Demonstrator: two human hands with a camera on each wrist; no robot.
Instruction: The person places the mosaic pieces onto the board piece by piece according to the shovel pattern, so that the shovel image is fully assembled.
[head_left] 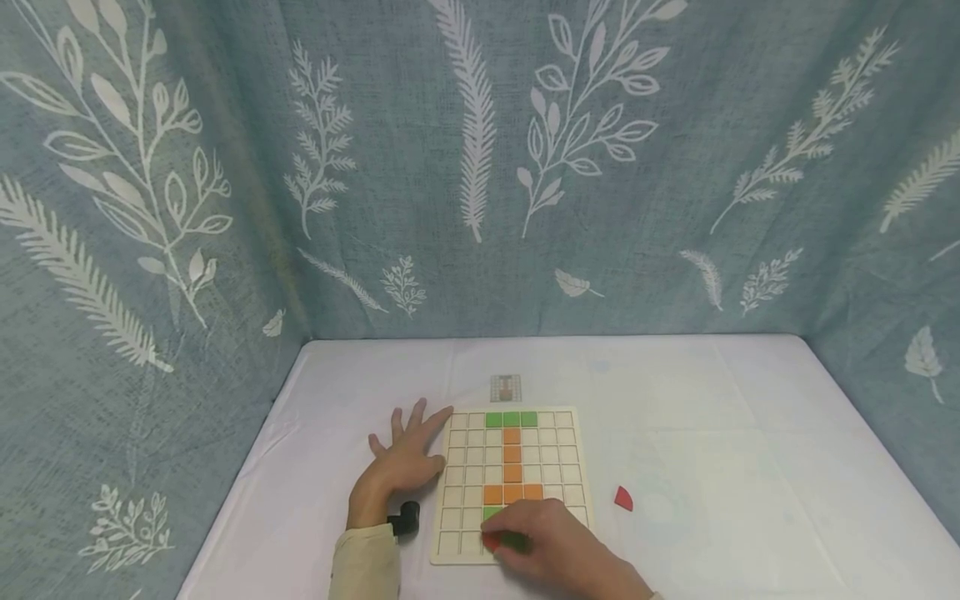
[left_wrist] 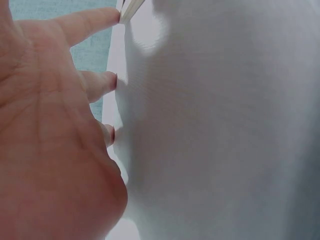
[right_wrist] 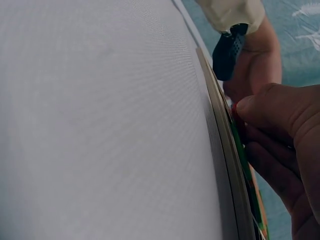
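A pale board [head_left: 451,520] marked with a grid of square cells lies on the white table. Green tiles [head_left: 512,419] line its far row, and orange tiles [head_left: 512,454] run down the middle to a short orange row. My right hand [head_left: 551,533] is over the near part of the board, its thumb and fingers pinching a small red piece [head_left: 491,542]. A dark green tile [head_left: 515,541] shows under that hand, partly hidden. My left hand [head_left: 405,458] has its fingers spread, with the forefinger and thumb at the board's left edge.
A second red piece [head_left: 624,498], shaped like a quarter circle, lies on the table to the right of the board. Beyond the far edge is a small card [head_left: 506,388] with a printed grid pattern. Patterned blue curtains [head_left: 525,167] surround the table.
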